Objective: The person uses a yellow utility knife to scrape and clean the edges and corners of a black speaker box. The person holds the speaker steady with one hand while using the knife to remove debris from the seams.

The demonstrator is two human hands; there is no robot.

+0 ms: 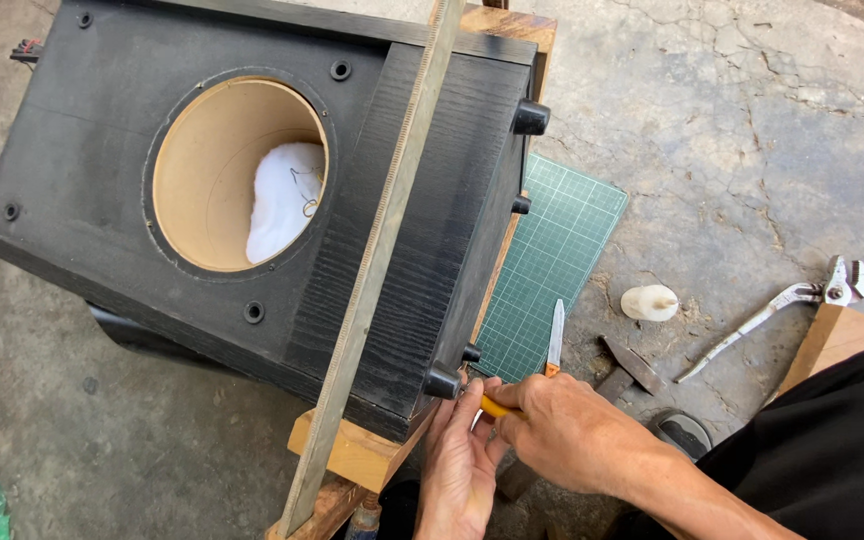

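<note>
The right hand [562,430] is closing its grip around the orange handle of a utility knife with a bare steel blade [555,338], the blade pointing away over the green gridded cutting mat [552,255]. The left hand [462,465] is lying just beside it, fingers flat and holding nothing, touching the lower corner of the black wooden speaker cabinet with a round cut-out [252,190]. A long metal straightedge [377,260] is lying across the cabinet. The likely risk: with the left fingers so near the handle, a slip could be bringing the blade onto them, or scoring the cabinet's black face.
</note>
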